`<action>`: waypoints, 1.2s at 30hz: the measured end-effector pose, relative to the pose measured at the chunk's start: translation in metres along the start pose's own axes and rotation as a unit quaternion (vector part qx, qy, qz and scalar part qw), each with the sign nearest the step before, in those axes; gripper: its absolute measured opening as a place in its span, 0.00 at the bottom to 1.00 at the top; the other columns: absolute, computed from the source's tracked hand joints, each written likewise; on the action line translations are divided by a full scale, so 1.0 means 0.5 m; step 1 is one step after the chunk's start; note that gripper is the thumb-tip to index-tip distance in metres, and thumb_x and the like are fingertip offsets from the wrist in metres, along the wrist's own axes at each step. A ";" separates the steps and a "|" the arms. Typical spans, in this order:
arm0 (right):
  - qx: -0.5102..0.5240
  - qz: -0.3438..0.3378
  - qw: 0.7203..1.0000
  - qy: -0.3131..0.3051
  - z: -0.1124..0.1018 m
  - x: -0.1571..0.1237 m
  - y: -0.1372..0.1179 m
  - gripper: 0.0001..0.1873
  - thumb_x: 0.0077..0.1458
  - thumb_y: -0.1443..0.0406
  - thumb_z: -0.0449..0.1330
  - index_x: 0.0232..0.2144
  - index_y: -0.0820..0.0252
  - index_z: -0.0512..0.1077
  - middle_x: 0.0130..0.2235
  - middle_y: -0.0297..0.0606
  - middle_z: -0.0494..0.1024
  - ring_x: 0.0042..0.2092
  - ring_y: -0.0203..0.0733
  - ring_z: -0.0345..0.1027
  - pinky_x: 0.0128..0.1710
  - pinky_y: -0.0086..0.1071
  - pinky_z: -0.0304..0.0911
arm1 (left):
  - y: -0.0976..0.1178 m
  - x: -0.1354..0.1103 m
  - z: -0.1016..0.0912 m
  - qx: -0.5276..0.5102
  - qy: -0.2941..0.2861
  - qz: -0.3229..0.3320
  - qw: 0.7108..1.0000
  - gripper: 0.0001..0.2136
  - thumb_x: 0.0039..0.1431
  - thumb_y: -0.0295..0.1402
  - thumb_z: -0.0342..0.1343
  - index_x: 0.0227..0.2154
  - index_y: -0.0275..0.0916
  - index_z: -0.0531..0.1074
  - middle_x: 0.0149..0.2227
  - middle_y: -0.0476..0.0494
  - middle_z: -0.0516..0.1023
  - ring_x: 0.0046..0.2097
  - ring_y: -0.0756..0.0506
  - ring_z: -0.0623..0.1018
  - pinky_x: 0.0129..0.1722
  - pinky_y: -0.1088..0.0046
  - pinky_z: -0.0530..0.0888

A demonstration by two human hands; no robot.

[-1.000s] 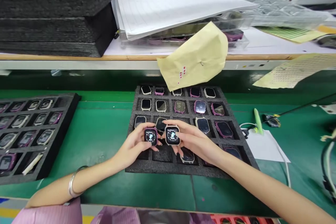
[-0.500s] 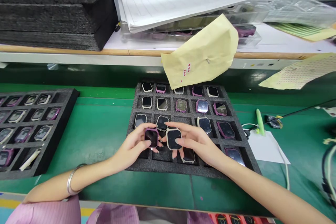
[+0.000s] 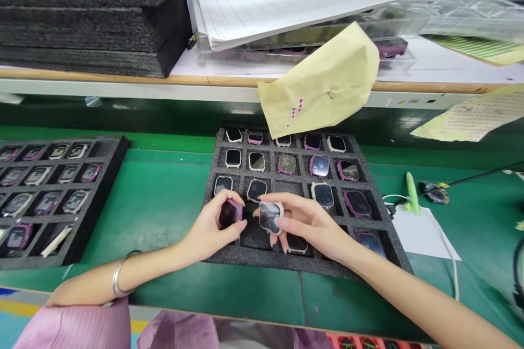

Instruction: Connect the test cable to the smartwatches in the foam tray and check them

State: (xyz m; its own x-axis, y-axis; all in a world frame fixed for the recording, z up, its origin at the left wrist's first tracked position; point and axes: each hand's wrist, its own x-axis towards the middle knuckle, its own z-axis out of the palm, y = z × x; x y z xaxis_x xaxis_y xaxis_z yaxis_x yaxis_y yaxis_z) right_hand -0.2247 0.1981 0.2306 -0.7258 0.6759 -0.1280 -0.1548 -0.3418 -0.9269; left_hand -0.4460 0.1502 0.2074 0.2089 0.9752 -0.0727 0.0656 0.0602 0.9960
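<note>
My left hand [image 3: 216,229] has its fingers curled round a purple-framed smartwatch case [image 3: 230,214], low over the front left of a black foam tray [image 3: 254,259]. Between the thumb and fingers of my right hand [image 3: 307,223] is a pale-framed smartwatch case [image 3: 270,216], its glossy screen tilted and catching light. Below that hand another watch case [image 3: 297,243] lies in a front pocket of the tray. More purple and pale watch cases sit in the other pockets, such as a purple one [image 3: 319,166]. My right hand hides part of the tray's front.
A second foam tray [image 3: 100,191] with watch cases stands on the left. Black foam blocks [image 3: 82,27] and papers [image 3: 286,5] lie on the shelf, and a yellow sheet [image 3: 323,92] hangs over its edge. On the right are a green tool [image 3: 412,193], white paper [image 3: 421,234] and cables.
My left hand has drawn apart from my right and lowered its purple watch case toward the tray's front-left pocket. The pale case in my right hand has tilted, so its screen now reflects light.
</note>
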 end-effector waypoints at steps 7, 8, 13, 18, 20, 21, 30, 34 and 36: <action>-0.007 0.028 1.000 -0.005 0.002 -0.003 -0.008 0.21 0.53 0.65 0.68 0.50 0.58 0.73 0.39 0.38 0.76 0.30 0.35 0.74 0.27 0.27 0.71 | 0.001 -0.009 0.002 0.025 -0.036 -0.022 0.999 0.10 0.54 0.24 0.54 0.39 0.40 0.63 0.29 0.55 0.63 0.24 0.54 0.64 0.26 0.77 0.64; -0.011 0.025 1.000 -0.006 0.001 -0.002 -0.008 0.23 0.52 0.65 0.69 0.51 0.57 0.73 0.40 0.38 0.77 0.31 0.35 0.74 0.27 0.26 0.71 | 0.001 -0.008 0.003 0.020 -0.035 -0.020 0.999 0.10 0.54 0.25 0.54 0.39 0.40 0.63 0.29 0.55 0.63 0.24 0.54 0.64 0.27 0.77 0.64; -0.038 0.007 0.999 -0.011 -0.005 0.004 -0.006 0.22 0.51 0.68 0.69 0.50 0.57 0.75 0.42 0.38 0.79 0.37 0.36 0.73 0.37 0.28 0.69 | 0.002 -0.004 0.001 0.025 -0.026 0.010 0.999 0.11 0.54 0.25 0.55 0.40 0.40 0.64 0.30 0.53 0.64 0.30 0.51 0.65 0.31 0.76 0.65; 0.013 0.009 1.000 -0.020 -0.001 0.005 -0.007 0.21 0.49 0.71 0.70 0.48 0.57 0.76 0.40 0.38 0.80 0.38 0.38 0.74 0.39 0.30 0.70 | -0.002 -0.006 -0.002 0.036 -0.033 0.014 0.999 0.12 0.53 0.23 0.54 0.39 0.40 0.64 0.30 0.54 0.63 0.30 0.52 0.65 0.31 0.77 0.63; 0.012 0.017 1.000 -0.010 0.002 0.005 -0.009 0.21 0.48 0.72 0.70 0.46 0.59 0.77 0.38 0.38 0.79 0.37 0.38 0.74 0.38 0.30 0.70 | -0.005 -0.007 -0.002 0.031 -0.047 0.001 0.998 0.11 0.53 0.22 0.53 0.39 0.41 0.63 0.30 0.55 0.63 0.27 0.54 0.63 0.28 0.78 0.62; 0.009 0.019 1.000 -0.005 0.003 0.005 -0.010 0.21 0.47 0.72 0.71 0.46 0.59 0.78 0.38 0.38 0.79 0.36 0.38 0.74 0.37 0.29 0.70 | -0.006 -0.008 -0.001 0.028 -0.052 -0.006 0.998 0.11 0.53 0.22 0.53 0.39 0.41 0.63 0.30 0.55 0.63 0.25 0.54 0.63 0.27 0.78 0.62; 0.005 0.023 1.000 -0.001 0.000 0.005 -0.009 0.21 0.48 0.69 0.71 0.47 0.59 0.77 0.38 0.39 0.80 0.37 0.39 0.74 0.37 0.30 0.70 | -0.003 -0.007 -0.001 0.031 -0.048 -0.011 0.998 0.12 0.52 0.23 0.54 0.39 0.40 0.64 0.30 0.55 0.63 0.25 0.54 0.63 0.26 0.78 0.62; 0.007 0.032 0.999 -0.002 0.002 0.003 -0.010 0.21 0.48 0.69 0.71 0.47 0.59 0.77 0.38 0.39 0.80 0.37 0.38 0.74 0.37 0.30 0.70 | -0.005 -0.009 -0.002 0.032 -0.045 -0.009 0.998 0.12 0.52 0.23 0.54 0.39 0.40 0.64 0.29 0.55 0.63 0.25 0.54 0.63 0.26 0.78 0.62; 0.008 0.030 1.000 -0.002 0.002 0.002 -0.011 0.21 0.48 0.70 0.71 0.47 0.59 0.77 0.38 0.38 0.80 0.36 0.37 0.73 0.37 0.30 0.70 | -0.005 -0.009 -0.002 0.025 -0.040 -0.006 0.999 0.12 0.53 0.24 0.54 0.40 0.40 0.64 0.30 0.55 0.63 0.25 0.54 0.64 0.26 0.78 0.63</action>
State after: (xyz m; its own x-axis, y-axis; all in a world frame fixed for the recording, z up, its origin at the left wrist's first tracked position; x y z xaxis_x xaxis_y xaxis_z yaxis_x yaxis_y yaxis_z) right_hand -0.2255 0.2000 0.2361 -0.7370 0.6511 -0.1812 -0.1217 -0.3916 -0.9121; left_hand -0.4482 0.1458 0.2052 0.2851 0.9543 -0.0899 0.1157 0.0588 0.9915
